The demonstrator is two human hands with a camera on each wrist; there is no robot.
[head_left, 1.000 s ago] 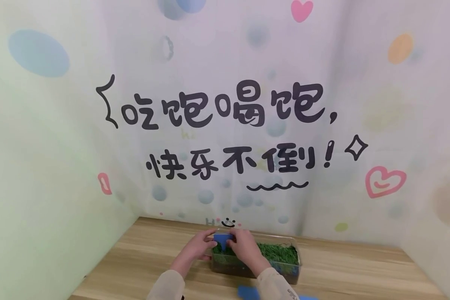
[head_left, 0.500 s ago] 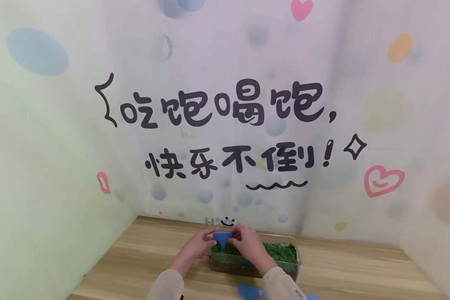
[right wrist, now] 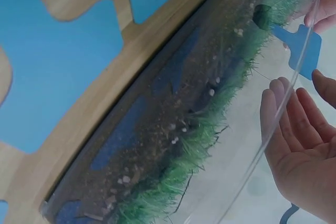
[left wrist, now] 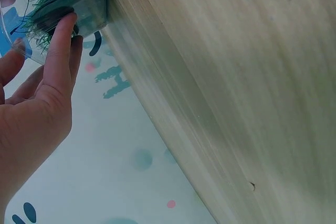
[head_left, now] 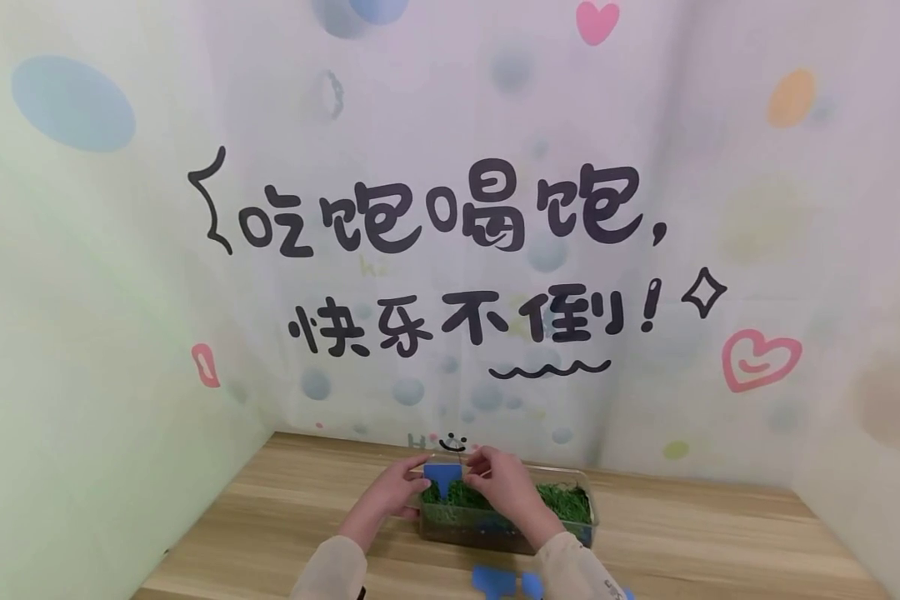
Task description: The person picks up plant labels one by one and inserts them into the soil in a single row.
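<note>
A blue T-shaped plant label [head_left: 442, 477] stands upright in the green grass [right wrist: 215, 114] at the left end of a clear plastic box [head_left: 465, 533]. My left hand [head_left: 393, 492] is at that end; its straight fingers [left wrist: 59, 59] touch the end wall, and the thumb is near the rim beside the label. My right hand [head_left: 504, 479] is over the box, right of the label and apart from it. In the right wrist view its fingers are relaxed and hold nothing. Grass and soil show through the wall.
Blue flat pieces [head_left: 493, 581] lie on the wooden table [head_left: 307, 508] in front of the box, partly behind the right sleeve [head_left: 577, 567]. Behind the table hangs a printed backdrop [head_left: 450, 275].
My right hand has come off the blue label and moved a little to the right. My left hand keeps its place on the box. More of the blue pieces on the table now shows.
</note>
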